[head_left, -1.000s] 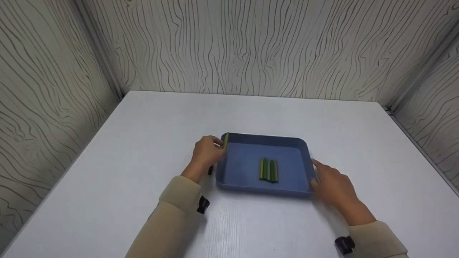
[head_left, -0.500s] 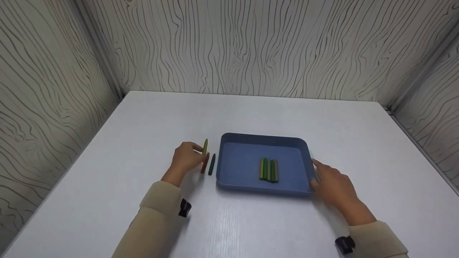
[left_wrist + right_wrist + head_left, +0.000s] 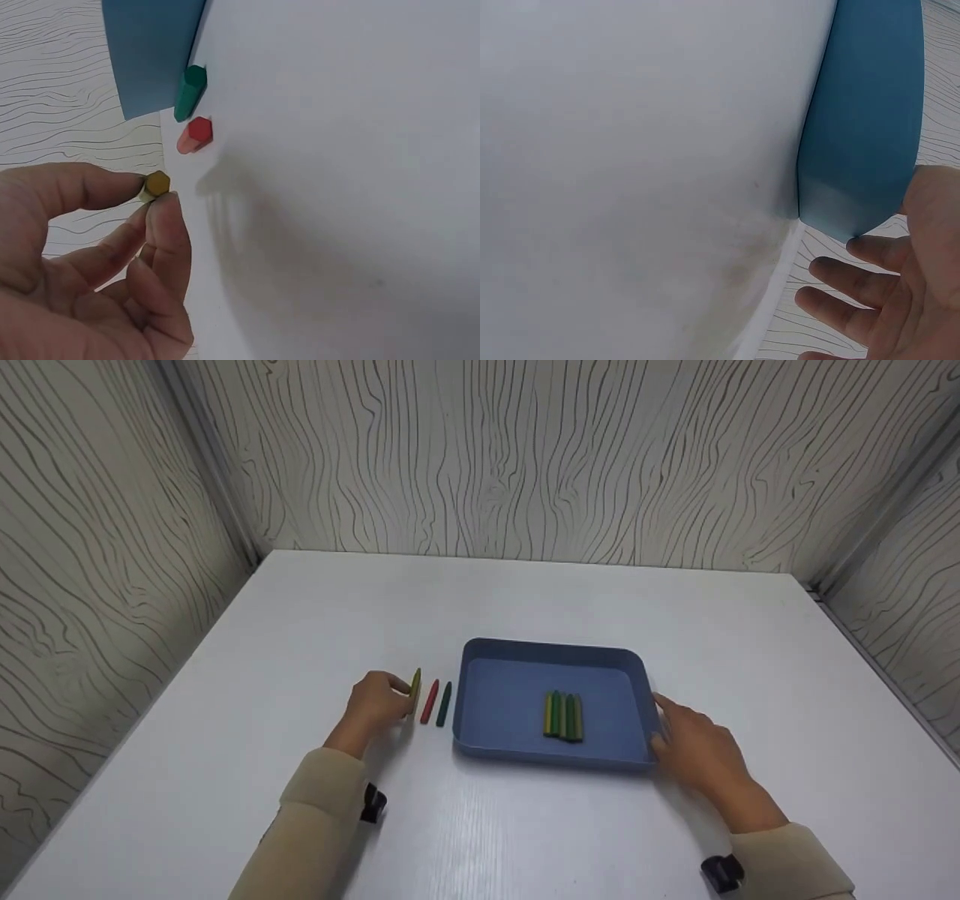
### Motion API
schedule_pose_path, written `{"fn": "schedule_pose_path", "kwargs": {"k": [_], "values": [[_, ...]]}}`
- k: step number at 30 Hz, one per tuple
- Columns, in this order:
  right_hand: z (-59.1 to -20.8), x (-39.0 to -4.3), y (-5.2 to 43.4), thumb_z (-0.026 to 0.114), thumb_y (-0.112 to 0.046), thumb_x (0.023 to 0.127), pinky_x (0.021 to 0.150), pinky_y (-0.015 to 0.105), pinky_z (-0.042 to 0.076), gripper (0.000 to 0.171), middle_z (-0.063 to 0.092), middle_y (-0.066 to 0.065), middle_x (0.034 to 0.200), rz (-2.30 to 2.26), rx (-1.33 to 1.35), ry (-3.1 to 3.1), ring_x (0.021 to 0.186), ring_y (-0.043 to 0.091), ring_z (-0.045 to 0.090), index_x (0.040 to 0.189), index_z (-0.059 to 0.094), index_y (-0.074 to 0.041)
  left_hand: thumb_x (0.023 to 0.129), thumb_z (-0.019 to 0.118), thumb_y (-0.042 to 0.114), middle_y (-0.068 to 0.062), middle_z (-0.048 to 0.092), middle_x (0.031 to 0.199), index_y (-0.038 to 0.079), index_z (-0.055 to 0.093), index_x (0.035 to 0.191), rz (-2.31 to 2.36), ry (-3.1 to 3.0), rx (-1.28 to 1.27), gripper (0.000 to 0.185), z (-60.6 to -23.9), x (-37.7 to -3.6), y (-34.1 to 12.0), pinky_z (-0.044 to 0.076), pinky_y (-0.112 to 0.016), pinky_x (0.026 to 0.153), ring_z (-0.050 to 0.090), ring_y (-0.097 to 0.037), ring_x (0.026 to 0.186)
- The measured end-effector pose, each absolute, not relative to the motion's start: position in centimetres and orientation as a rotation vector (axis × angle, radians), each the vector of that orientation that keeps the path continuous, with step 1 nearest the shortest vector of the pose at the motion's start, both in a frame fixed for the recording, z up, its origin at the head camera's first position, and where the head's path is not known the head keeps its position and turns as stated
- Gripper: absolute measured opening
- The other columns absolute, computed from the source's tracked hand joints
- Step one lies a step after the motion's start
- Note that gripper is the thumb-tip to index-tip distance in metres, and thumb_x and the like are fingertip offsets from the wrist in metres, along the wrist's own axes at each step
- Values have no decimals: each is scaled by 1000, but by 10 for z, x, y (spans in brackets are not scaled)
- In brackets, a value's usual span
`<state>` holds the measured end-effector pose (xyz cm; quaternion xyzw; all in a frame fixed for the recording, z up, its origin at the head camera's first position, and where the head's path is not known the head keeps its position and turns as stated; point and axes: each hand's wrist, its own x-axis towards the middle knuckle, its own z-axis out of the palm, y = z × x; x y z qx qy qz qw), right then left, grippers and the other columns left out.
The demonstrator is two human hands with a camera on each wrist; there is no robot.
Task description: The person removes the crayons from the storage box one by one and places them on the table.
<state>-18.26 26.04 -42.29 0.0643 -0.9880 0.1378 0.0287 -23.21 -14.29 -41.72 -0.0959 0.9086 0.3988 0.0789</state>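
The left hand [image 3: 375,703] pinches an olive crayon [image 3: 415,687] between thumb and forefinger, as the left wrist view confirms, and holds it at the table [image 3: 315,607] just at 9 o'clock of a red crayon [image 3: 429,702] and a dark green crayon [image 3: 444,704]. These two lie side by side on the table, close against the left wall of the blue tray [image 3: 480,750]. The olive crayon stands tilted, its tip up; whether its lower end touches the table cannot be told. The right hand [image 3: 694,746] rests against the tray's right wall at 3 o'clock, fingers relaxed and slightly spread, gripping nothing. Four green crayons [image 3: 562,715] lie in a tight row on the tray floor, slightly right of centre. Judged from this layout, the step in hand is laying the olive crayon down as third in the row outside the tray. The next move calls for lowering it flat, parallel to the red one, and loosening the pinch without nudging its neighbours.
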Motion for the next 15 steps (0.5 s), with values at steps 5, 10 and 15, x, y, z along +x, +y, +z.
{"fn": "schedule_pose_path", "kwargs": {"k": [5,10,15], "values": [[-424,-183,261,55,-12,88,86,62,38,56,53,29,126,428,196,-3047,113,49,49,139,41,5,84,67,13,-11,65,91,-4,66,109,1179,2701,-287,30,-422,-232,-144,47,-39,79,58,-23,83],[-425,-183,261,56,-13,88,86,62,38,56,53,29,126,429,200,-3036,113,49,49,139,41,5,82,67,10,-12,66,90,-5,67,104,1170,2713,-264,27,-427,-233,-144,47,-39,79,59,-24,83],[-424,-183,261,56,-13,88,86,62,38,55,53,30,126,425,201,-3036,113,49,49,139,41,5,81,67,8,-12,66,89,-6,68,101,1162,2723,-266,25,-430,-234,-144,48,-39,79,58,-24,83]]}}
